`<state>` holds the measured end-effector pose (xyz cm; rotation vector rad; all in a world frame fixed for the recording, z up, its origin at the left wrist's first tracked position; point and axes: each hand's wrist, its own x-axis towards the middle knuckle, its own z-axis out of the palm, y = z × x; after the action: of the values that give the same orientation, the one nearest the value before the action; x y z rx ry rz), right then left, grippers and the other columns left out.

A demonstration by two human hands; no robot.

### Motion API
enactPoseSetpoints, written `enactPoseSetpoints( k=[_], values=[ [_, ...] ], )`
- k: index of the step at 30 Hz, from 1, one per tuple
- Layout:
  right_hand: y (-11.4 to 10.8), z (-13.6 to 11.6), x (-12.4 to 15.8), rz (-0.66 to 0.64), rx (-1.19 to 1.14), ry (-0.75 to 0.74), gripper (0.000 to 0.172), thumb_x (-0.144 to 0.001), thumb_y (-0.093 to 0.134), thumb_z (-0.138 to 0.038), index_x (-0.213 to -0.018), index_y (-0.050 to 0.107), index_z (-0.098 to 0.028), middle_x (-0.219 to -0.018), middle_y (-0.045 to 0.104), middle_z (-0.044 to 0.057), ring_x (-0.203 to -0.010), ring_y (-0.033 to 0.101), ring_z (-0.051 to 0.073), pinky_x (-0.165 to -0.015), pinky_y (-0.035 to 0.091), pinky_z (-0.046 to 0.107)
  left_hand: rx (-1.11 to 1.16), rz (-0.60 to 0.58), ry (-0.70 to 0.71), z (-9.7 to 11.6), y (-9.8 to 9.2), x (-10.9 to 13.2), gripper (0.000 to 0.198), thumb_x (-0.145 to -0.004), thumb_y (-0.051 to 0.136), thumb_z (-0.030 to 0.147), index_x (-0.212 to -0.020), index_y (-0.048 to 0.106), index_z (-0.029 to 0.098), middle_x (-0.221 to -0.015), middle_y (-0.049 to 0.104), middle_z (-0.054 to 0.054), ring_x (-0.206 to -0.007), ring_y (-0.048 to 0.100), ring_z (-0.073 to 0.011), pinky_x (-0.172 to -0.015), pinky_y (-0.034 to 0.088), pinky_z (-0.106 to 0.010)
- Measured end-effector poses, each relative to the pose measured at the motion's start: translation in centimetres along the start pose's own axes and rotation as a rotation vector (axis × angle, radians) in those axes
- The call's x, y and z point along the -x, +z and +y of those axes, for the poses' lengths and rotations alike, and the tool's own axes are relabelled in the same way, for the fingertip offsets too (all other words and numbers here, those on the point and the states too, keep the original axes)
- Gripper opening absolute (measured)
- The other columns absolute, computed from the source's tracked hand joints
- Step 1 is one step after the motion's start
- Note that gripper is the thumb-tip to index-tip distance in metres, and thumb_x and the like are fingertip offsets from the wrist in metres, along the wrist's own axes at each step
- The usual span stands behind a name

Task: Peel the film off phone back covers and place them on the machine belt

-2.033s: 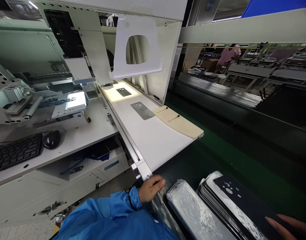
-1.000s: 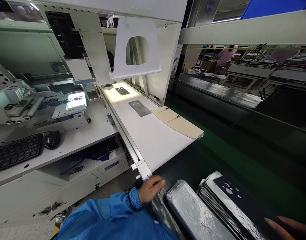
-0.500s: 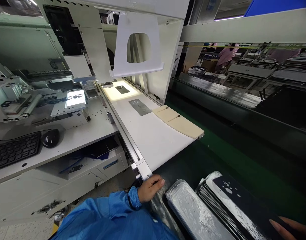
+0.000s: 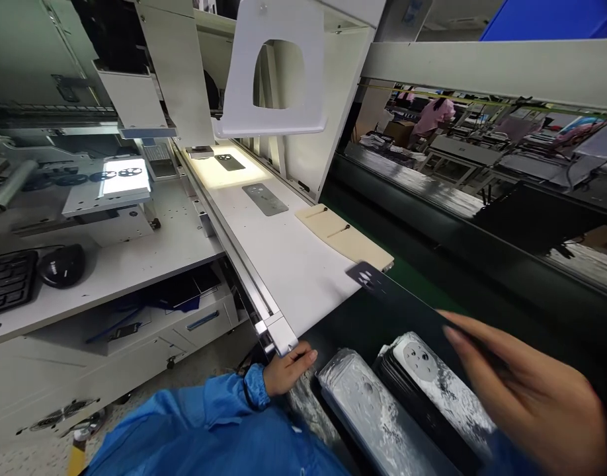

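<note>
My right hand (image 4: 522,377) pinches the near end of a thin dark phone back panel (image 4: 397,297) between thumb and fingers. Camera holes show at the panel's far end, which hangs over the near right corner of the white conveyor belt (image 4: 293,264). Below it are two stacks of similar panels: a film-covered one (image 4: 363,390) and another (image 4: 427,370) whose top piece has a light, holed face. My left hand (image 4: 287,370) lies loosely curled against the metal corner (image 4: 278,336) of the conveyor; its fingers' undersides are hidden.
On the belt lie a grey panel (image 4: 265,199) and a dark panel (image 4: 229,162) under bright light. A cream guide plate (image 4: 343,235) edges the belt's right side. At left are a mouse (image 4: 62,266) and keyboard (image 4: 8,284). A white machine hood (image 4: 274,119) overhangs the belt.
My right hand has lifted the dark panel off its stack and carried it forward and left to the belt's end. My left hand stays at the conveyor corner. The view has shifted slightly.
</note>
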<state>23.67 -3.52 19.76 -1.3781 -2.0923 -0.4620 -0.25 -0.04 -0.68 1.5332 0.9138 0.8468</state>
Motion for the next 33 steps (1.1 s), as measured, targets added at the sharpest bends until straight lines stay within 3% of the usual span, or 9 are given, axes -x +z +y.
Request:
enactPoseSetpoints(
  k=[2, 5, 10, 14, 18, 24, 29, 33],
  values=[
    [2.3, -1.3, -3.3, -0.002, -0.099, -0.074, 0.031, -0.095, 0.049, -0.018, -0.123, 0.057, -0.028, -0.101, 0.068, 0.001, -0.084, 0.067, 0.015, -0.074, 0.058, 0.025, 0.007, 0.002, 0.010, 0.0, 0.0, 0.0, 0.057, -0.085, 0.033, 0.070, -0.061, 0.040, 0.019, -0.061, 0.036, 0.004, -0.061, 0.038, -0.0119, -0.062, 0.034, -0.027],
    [6.4, -2.6, -6.1, 0.015, -0.051, -0.277, 0.041, -0.091, 0.035, -0.003, -0.127, 0.053, -0.014, -0.115, 0.063, 0.010, -0.104, 0.061, 0.021, -0.090, 0.055, 0.035, 0.011, 0.003, 0.029, 0.0, 0.0, 0.0, 0.057, -0.086, 0.033, 0.070, -0.061, 0.040, 0.019, -0.061, 0.035, 0.004, -0.061, 0.037, -0.0117, -0.062, 0.034, -0.028],
    [10.8, -4.5, -6.6, -0.130, 0.026, -0.372, 0.047, -0.084, 0.027, 0.004, -0.122, 0.055, 0.002, -0.120, 0.058, 0.021, -0.113, 0.055, 0.028, -0.094, 0.052, 0.043, 0.008, 0.000, 0.051, 0.1, -0.1, 0.1, 0.056, -0.087, 0.032, 0.068, -0.061, 0.041, 0.019, -0.061, 0.037, 0.003, -0.062, 0.039, -0.0117, -0.063, 0.036, -0.027],
    [11.2, -5.6, -5.2, -0.240, -0.013, -0.354, 0.046, -0.084, 0.032, 0.001, -0.122, 0.057, -0.001, -0.125, 0.055, 0.021, -0.116, 0.053, 0.030, -0.096, 0.050, 0.045, -0.001, 0.010, 0.070, -0.2, -0.1, 0.1, 0.056, -0.088, 0.033, 0.066, -0.061, 0.043, 0.018, -0.062, 0.040, 0.003, -0.062, 0.040, -0.0121, -0.064, 0.038, -0.028],
    [10.9, -6.4, -4.4, -0.287, -0.034, -0.319, 0.035, -0.094, 0.047, -0.025, -0.122, 0.060, -0.007, -0.128, 0.054, 0.020, -0.118, 0.051, 0.035, -0.097, 0.049, 0.050, -0.012, 0.034, 0.043, -0.8, 0.1, 0.1, 0.052, -0.087, 0.038, 0.065, -0.069, 0.051, 0.018, -0.064, 0.045, 0.002, -0.063, 0.042, -0.0130, -0.064, 0.039, -0.029],
    [11.6, -7.1, -5.5, -0.397, -0.010, -0.242, 0.065, -0.089, 0.052, -0.055, -0.129, 0.055, -0.004, -0.135, 0.046, 0.023, -0.124, 0.044, 0.040, -0.101, 0.044, 0.052, -0.030, 0.014, 0.004, -1.1, 0.0, 0.1, 0.053, -0.087, 0.036, 0.065, -0.071, 0.052, 0.017, -0.065, 0.046, 0.001, -0.065, 0.043, -0.0144, -0.065, 0.039, -0.031],
    [11.6, -7.6, -7.1, -0.555, 0.006, -0.113, 0.070, -0.088, 0.053, -0.057, -0.135, 0.049, -0.005, -0.142, 0.038, 0.022, -0.131, 0.035, 0.039, -0.108, 0.035, 0.050, -0.045, 0.016, -0.005, -0.6, -0.1, 0.1, 0.054, -0.087, 0.035, 0.066, -0.065, 0.047, 0.019, -0.064, 0.044, 0.001, -0.065, 0.044, -0.0140, -0.067, 0.039, -0.031],
    [11.7, -7.8, -7.9, -0.608, 0.007, -0.063, 0.070, -0.088, 0.056, -0.053, -0.137, 0.046, -0.005, -0.144, 0.035, 0.021, -0.133, 0.031, 0.038, -0.111, 0.031, 0.049, -0.037, 0.009, -0.001, -0.3, -0.1, 0.1, 0.055, -0.086, 0.033, 0.068, -0.064, 0.044, 0.019, -0.063, 0.042, 0.002, -0.064, 0.042, -0.0135, -0.068, 0.039, -0.030]
  ],
)
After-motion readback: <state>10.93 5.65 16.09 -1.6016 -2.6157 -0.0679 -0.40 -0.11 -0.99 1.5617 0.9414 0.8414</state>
